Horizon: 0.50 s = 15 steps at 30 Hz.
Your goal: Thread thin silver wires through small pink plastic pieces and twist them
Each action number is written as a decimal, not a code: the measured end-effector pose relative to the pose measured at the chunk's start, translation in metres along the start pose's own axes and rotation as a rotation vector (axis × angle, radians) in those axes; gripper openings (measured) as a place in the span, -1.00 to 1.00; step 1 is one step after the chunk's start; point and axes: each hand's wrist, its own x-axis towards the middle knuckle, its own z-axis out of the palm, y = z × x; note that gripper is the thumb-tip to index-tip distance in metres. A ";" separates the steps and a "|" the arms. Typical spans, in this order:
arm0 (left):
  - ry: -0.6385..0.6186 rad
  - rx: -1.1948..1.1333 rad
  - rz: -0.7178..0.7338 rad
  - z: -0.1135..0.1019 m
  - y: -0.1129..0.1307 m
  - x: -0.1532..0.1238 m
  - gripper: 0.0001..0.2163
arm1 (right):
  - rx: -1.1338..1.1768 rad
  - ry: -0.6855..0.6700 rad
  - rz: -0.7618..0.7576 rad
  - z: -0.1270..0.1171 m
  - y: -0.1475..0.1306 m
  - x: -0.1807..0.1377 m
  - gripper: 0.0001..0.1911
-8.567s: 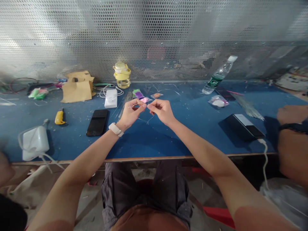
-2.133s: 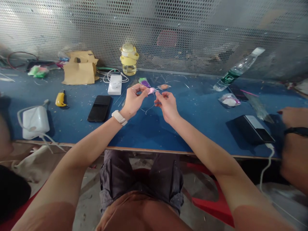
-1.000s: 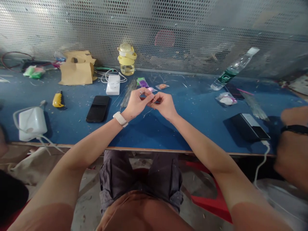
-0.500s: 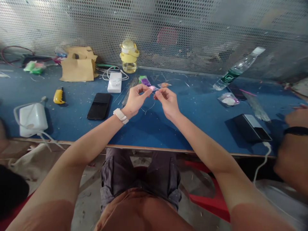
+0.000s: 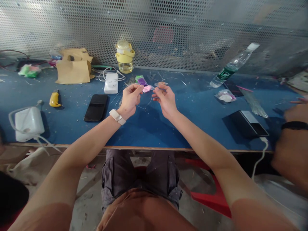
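My left hand [image 5: 130, 101], with a pale band [image 5: 117, 117] at its wrist, has thumb and index finger pinched. Whatever lies in that pinch is too small to make out. Facing it, my right hand [image 5: 166, 101] is also closed at the fingertips, its contents too fine to tell. Between the two hands a small clear bag with pink contents [image 5: 147, 89] shows near the left fingertips; whether they touch it is unclear. Just behind are a purple and green packet [image 5: 141, 81] and a clear bag with orange contents [image 5: 161, 84]. A thin bent wire [image 5: 148, 104] lies below the fingers.
On the blue table [image 5: 149, 134] are a black phone [image 5: 96, 107], white charger [image 5: 111, 83], yellow cutter [image 5: 55, 99], yellow-lidded bottle [image 5: 125, 57], tilted water bottle [image 5: 234, 65] and black box [image 5: 249, 124]. Perforated metal stands behind. Another person's arm [image 5: 295, 141] is at right.
My hands have moved slightly apart, and more of the pink bag shows between them. The whole view has shifted a little, so the table things appear further left.
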 end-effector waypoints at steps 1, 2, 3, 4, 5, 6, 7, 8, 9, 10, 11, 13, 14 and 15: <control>0.033 -0.004 0.004 -0.001 0.000 0.002 -0.63 | -0.073 0.047 -0.078 -0.001 -0.001 -0.002 -0.25; 0.060 -0.004 0.008 -0.002 0.000 0.003 -0.61 | -0.159 0.068 -0.162 -0.002 -0.003 -0.005 -0.27; 0.079 -0.004 0.012 -0.003 0.001 0.004 -0.60 | -0.259 0.039 -0.252 -0.002 -0.005 -0.009 -0.28; 0.095 -0.003 0.013 -0.003 0.001 0.004 -0.60 | -0.374 -0.019 -0.368 -0.002 -0.008 -0.013 -0.27; 0.105 -0.004 0.012 -0.003 0.001 0.003 -0.62 | -0.486 -0.085 -0.491 -0.002 -0.011 -0.017 -0.30; 0.110 -0.004 0.009 -0.002 0.001 0.002 -0.64 | -0.575 -0.151 -0.600 -0.001 -0.013 -0.021 -0.37; 0.107 -0.004 0.004 -0.001 0.001 0.000 -0.65 | -0.642 -0.198 -0.703 0.000 -0.015 -0.023 -0.47; 0.096 -0.003 -0.001 0.000 0.001 -0.002 -0.66 | -0.687 -0.217 -0.797 0.000 -0.016 -0.024 -0.60; 0.080 -0.003 -0.006 0.001 0.001 -0.004 -0.66 | -0.717 -0.217 -0.880 0.000 -0.016 -0.023 -0.72; 0.061 -0.004 -0.008 0.003 0.000 -0.005 -0.65 | -0.738 -0.206 -0.953 -0.001 -0.015 -0.020 -0.80; 0.042 -0.003 -0.008 0.004 -0.001 -0.007 -0.64 | -0.759 -0.192 -1.010 -0.003 -0.014 -0.017 -0.85; 0.013 0.002 0.003 0.005 -0.002 -0.009 -0.62 | -0.803 -0.191 -1.075 -0.007 -0.011 -0.011 -0.86; 0.003 0.009 0.010 0.005 -0.003 -0.009 -0.61 | -0.821 -0.194 -1.083 -0.009 -0.010 -0.008 -0.85; -0.008 0.019 0.017 0.005 -0.004 -0.009 -0.60 | -0.835 -0.196 -1.080 -0.011 -0.009 -0.006 -0.82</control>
